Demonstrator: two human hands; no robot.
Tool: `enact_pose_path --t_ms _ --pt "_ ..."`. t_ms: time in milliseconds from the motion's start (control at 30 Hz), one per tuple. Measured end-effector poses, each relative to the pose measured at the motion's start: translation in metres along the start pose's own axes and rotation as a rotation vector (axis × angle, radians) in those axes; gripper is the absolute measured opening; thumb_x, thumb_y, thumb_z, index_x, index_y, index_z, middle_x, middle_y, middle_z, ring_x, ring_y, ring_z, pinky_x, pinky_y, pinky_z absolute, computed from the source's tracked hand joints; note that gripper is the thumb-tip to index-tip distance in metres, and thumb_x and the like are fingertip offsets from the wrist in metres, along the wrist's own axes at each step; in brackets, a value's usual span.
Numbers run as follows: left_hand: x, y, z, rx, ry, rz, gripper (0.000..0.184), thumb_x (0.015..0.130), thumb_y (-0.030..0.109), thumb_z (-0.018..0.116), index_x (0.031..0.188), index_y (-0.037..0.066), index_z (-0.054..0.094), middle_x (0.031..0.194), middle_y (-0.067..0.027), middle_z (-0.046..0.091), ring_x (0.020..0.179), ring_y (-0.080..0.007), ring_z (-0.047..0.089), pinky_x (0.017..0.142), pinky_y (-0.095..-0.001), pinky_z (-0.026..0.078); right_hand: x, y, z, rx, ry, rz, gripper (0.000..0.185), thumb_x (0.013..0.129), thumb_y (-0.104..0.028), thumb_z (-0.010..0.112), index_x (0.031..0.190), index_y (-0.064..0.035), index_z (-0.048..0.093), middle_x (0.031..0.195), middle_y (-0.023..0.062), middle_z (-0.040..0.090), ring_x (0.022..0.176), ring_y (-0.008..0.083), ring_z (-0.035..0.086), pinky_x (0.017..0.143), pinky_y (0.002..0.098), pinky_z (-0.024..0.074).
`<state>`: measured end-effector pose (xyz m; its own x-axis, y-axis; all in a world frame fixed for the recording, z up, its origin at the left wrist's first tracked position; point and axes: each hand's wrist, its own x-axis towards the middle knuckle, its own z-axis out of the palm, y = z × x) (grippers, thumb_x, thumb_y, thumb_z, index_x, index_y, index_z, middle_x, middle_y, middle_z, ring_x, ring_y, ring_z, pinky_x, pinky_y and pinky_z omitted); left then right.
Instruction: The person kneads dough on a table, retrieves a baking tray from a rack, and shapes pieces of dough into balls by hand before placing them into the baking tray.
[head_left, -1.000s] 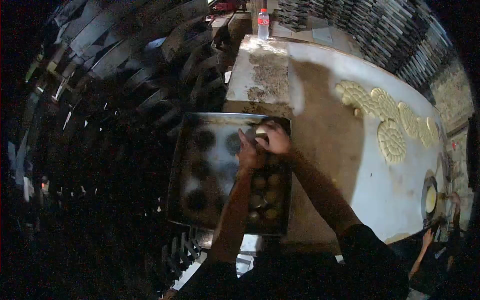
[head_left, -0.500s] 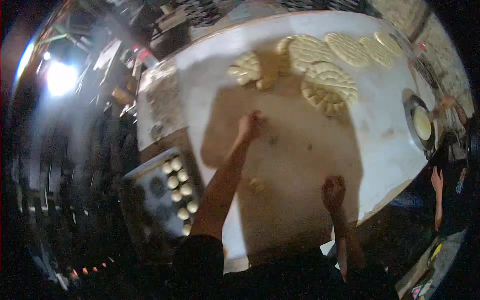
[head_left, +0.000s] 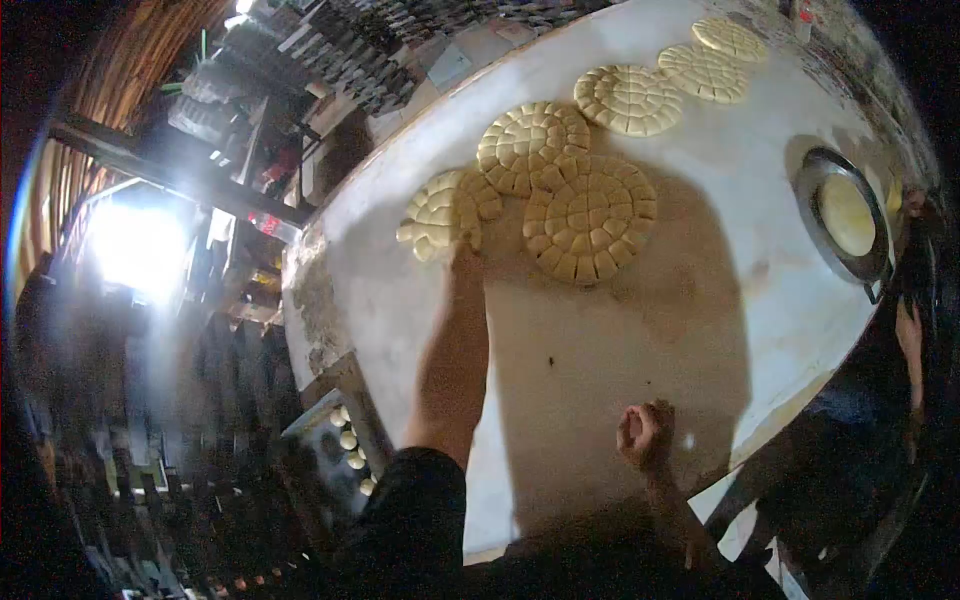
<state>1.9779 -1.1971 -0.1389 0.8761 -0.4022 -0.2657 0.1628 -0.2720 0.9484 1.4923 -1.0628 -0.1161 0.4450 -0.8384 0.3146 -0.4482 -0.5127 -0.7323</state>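
My left hand (head_left: 466,250) reaches far across the table to the near edge of a scored dough round (head_left: 430,217). It appears to touch the dough; its fingers are in shadow and hard to make out against it. Another scored round (head_left: 590,220), cut into many small pieces, lies just right of that hand, and a third (head_left: 533,148) sits behind, against its neighbours. Low over the near part of the table, my right hand (head_left: 645,434) is curled into a ring, thumb and fingers together, with nothing visible in it.
More scored dough rounds (head_left: 628,100) lie toward the far right of the pale table (head_left: 800,290). A dark round pan (head_left: 868,262) with a dough disc (head_left: 846,215) stands at the right, beside another person's arm (head_left: 908,335). A tray (head_left: 318,412) with several dough balls (head_left: 347,440) is at lower left.
My left hand has moved forward from over the bare table to the left dough round. My right hand's fingers now form a visible ring. The view has shifted, showing less of the tray.
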Motion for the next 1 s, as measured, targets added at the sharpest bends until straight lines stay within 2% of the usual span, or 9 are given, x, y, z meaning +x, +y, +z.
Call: enact_pose_path --t_ms 200,267,367,433,500,600,667,767,1000 --pt "-0.155 -0.040 -0.065 -0.066 0.076 -0.070 0.048 0.090 0.029 0.069 0.129 0.004 0.054 0.110 -0.0108 0.063 0.086 -0.0192 0.061 0.068 -0.0293 0.052 0.010 0.023 0.029 -0.198 0.238 -0.224 0.034 0.094 -0.033 0.057 0.079 -0.0026 0.058 0.076 0.0129 0.054 0.071 0.0271 0.054 0.072 0.0444 0.0421" --pt "-0.215 -0.057 -0.100 0.023 0.025 -0.121 0.046 0.090 0.029 0.071 0.126 0.004 0.055 0.108 -0.0101 0.063 0.086 -0.0187 0.060 0.066 -0.0295 0.051 0.012 0.031 0.022 0.041 -0.092 -0.059 0.036 0.094 -0.037 0.060 0.086 -0.0020 0.058 0.083 0.0150 0.059 0.075 0.0265 0.056 0.070 0.0438 0.0428" --pt "-0.348 -0.056 -0.133 -0.309 -0.179 0.015 0.042 0.090 0.031 0.071 0.119 0.004 0.058 0.101 -0.0089 0.063 0.084 -0.0179 0.059 0.067 -0.0296 0.050 0.004 -0.002 0.020 0.139 -0.097 -0.101 0.021 0.083 -0.026 0.064 0.079 -0.0053 0.064 0.080 0.0120 0.065 0.079 0.0336 0.062 0.074 0.0462 0.0462" --pt "-0.361 -0.165 -0.150 -0.216 -0.276 0.131 0.042 0.090 0.032 0.069 0.120 0.005 0.056 0.103 -0.0090 0.063 0.093 -0.0218 0.059 0.080 -0.0335 0.049 -0.045 -0.004 0.072 0.938 -0.338 0.109 0.029 0.090 -0.033 0.063 0.092 -0.0035 0.059 0.088 0.0129 0.061 0.078 0.0273 0.060 0.075 0.0398 0.0480" --pt "-0.393 -0.190 -0.182 0.055 -0.310 0.237 0.036 0.093 0.029 0.065 0.118 0.004 0.055 0.104 -0.0093 0.062 0.097 -0.0229 0.059 0.086 -0.0342 0.049 -0.097 -0.036 0.088 0.875 -0.327 -0.045 0.034 0.094 -0.034 0.063 0.103 -0.0028 0.054 0.092 0.0124 0.059 0.079 0.0233 0.058 0.077 0.0355 0.0494" --pt "-0.475 -0.126 -0.224 0.021 -0.324 0.294 0.025 0.097 0.026 0.061 0.107 0.002 0.057 0.094 -0.0088 0.060 0.087 -0.0171 0.058 0.079 -0.0290 0.049 -0.160 -0.098 0.081 0.051 -0.066 -0.413 0.036 0.094 -0.031 0.065 0.113 -0.0037 0.050 0.094 0.0102 0.058 0.082 0.0207 0.059 0.078 0.0332 0.0505" --pt "-0.503 -0.079 -0.270 0.128 -0.300 0.202 0.027 0.096 0.026 0.062 0.106 0.001 0.055 0.093 -0.0091 0.059 0.087 -0.0178 0.058 0.079 -0.0314 0.049 -0.174 -0.128 0.063 0.302 -0.079 -0.105 0.036 0.094 -0.029 0.064 0.115 -0.0043 0.048 0.093 0.0095 0.057 0.081 0.0193 0.058 0.075 0.0335 0.0505" --pt "-0.453 -0.200 -0.293 -0.263 -0.193 0.462 0.038 0.092 0.030 0.067 0.109 0.000 0.053 0.094 -0.0094 0.058 0.086 -0.0211 0.057 0.081 -0.0366 0.050 -0.166 -0.154 0.063 0.679 -0.031 0.382 0.037 0.095 -0.026 0.064 0.119 -0.0052 0.046 0.093 0.0085 0.056 0.081 0.0172 0.057 0.071 0.0339 0.0503" --pt "-0.496 -0.204 -0.330 0.407 -0.115 0.764 0.039 0.088 0.035 0.068 0.103 0.001 0.057 0.095 -0.0150 0.058 0.086 -0.0316 0.057 0.078 -0.0457 0.046 -0.101 -0.079 0.026 0.554 0.295 0.248 0.032 0.097 -0.034 0.056 0.106 -0.0042 0.049 0.089 0.0075 0.054 0.080 0.0183 0.054 0.071 0.0345 0.0467"
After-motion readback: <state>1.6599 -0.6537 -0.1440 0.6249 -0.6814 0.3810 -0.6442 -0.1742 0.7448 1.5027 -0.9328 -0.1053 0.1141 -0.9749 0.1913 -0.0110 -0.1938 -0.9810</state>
